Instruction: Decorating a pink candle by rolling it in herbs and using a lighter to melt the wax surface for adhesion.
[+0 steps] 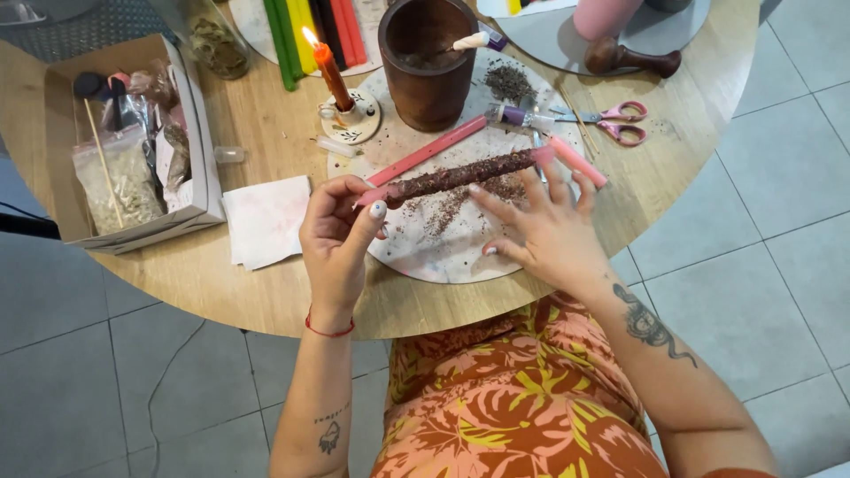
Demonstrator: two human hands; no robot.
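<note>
The left hand (341, 235) pinches one end of the herb-coated pink candle (460, 174), held over the round plate (447, 257); the right hand (540, 232), at four o'clock, lies spread, fingertips touching it. Probably light, stiff, brittle, its coating crumbly: best held by the bare ends

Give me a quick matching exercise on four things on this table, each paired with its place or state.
Things:
1. orange candle
2. scissors
3. coated pink candle
4. wooden mortar

Places or states:
A. held between the left hand and right hand
B. lit, upright in a small holder
C. lying on the table right of the round board
D. standing on the round board, a tool inside

Pairs: 1-B, 2-C, 3-A, 4-D
</note>
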